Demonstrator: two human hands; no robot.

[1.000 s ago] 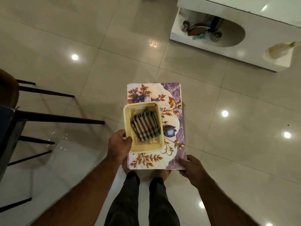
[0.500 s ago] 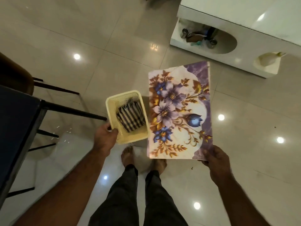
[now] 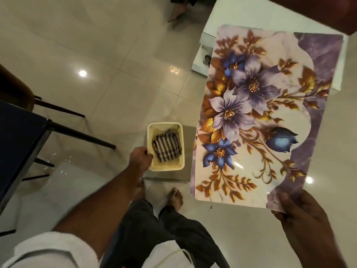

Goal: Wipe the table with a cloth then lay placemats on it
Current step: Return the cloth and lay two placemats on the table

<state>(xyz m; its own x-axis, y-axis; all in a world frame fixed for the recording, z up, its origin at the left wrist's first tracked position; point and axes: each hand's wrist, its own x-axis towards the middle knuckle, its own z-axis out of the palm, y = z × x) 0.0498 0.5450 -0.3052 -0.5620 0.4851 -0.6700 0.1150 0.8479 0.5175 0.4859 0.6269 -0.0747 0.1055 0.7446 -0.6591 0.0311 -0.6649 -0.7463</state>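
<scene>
Left hand [image 3: 140, 159] curled on the rim of cream basket [image 3: 166, 168], folded striped cloth [image 3: 167, 147] inside. Right hand [image 3: 298, 208] pinches floral placemat [image 3: 260, 117] by its corner, over the floor. Dark table [image 3: 17, 138] at left. Best: set placemat aside flat, take cloth first.

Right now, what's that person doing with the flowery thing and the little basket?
A person stands on the tiled floor beside a dark table. The left hand grips a cream basket by its rim, with a folded striped cloth inside. The right hand holds a flowery placemat by its near corner. Neither is on the table yet.
</scene>
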